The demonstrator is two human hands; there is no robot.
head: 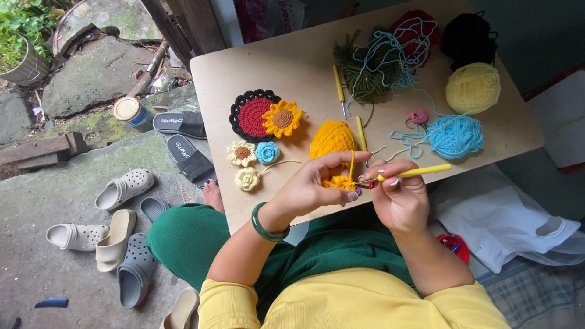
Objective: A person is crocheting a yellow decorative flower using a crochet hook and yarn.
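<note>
My left hand (317, 183) pinches a small orange-yellow crochet piece (339, 181), with a strand of yarn looped over its forefinger. That strand runs up to an orange-yellow yarn ball (332, 139) on the wooden table (219, 79). My right hand (399, 195) grips a yellow-handled crochet hook (420, 171) whose tip meets the crochet piece. Both hands hover over the table's near edge, above my lap.
On the table lie a red-and-black crocheted round with a sunflower (263, 114), three small crocheted flowers (250, 161), two spare hooks (338, 83), and blue (456, 135), pale yellow (473, 88), black, red and green yarn. Sandals and clogs (125, 240) litter the floor at left. White plastic bag (506, 219) at right.
</note>
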